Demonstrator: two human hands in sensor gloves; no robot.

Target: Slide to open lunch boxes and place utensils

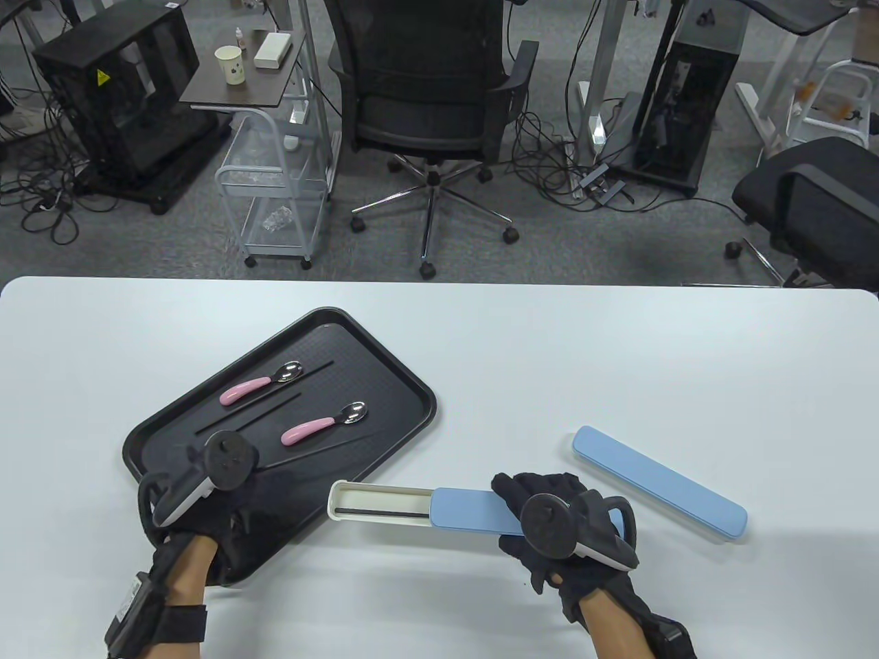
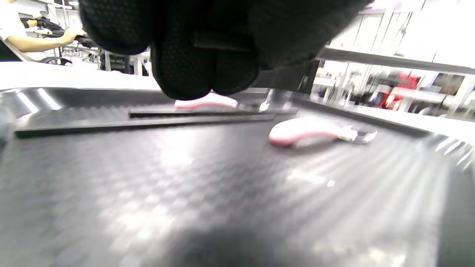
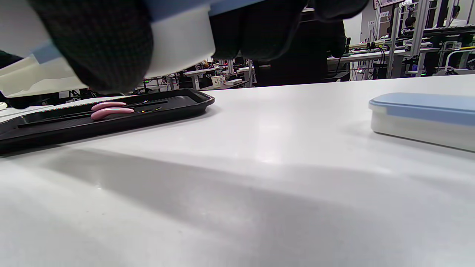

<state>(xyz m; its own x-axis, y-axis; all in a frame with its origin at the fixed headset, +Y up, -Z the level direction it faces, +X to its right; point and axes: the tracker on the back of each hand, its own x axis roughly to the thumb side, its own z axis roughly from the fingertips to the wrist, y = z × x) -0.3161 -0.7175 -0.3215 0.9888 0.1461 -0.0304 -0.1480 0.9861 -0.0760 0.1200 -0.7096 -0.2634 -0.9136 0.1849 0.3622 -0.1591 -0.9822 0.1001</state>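
Observation:
My right hand [image 1: 514,516] grips the blue lid end of a half-open lunch box [image 1: 378,504] and holds it just above the table. Its lid [image 1: 467,511] is slid right, and one black chopstick [image 1: 381,513] lies in the white base. In the right wrist view my fingers [image 3: 96,48] wrap the box [image 3: 178,44]. My left hand [image 1: 237,491] hovers over the black tray [image 1: 384,384]. Its fingertips [image 2: 202,79] hang just above loose black chopsticks [image 2: 148,122], with nothing seen between them. Two pink-handled spoons [image 1: 259,384] [image 1: 323,422] lie on the tray.
A second lunch box [image 1: 659,480], closed with its blue lid on, lies to the right of my right hand; it also shows in the right wrist view [image 3: 423,115]. The white table [image 1: 549,357] ends at the far edge, with office chairs and carts beyond.

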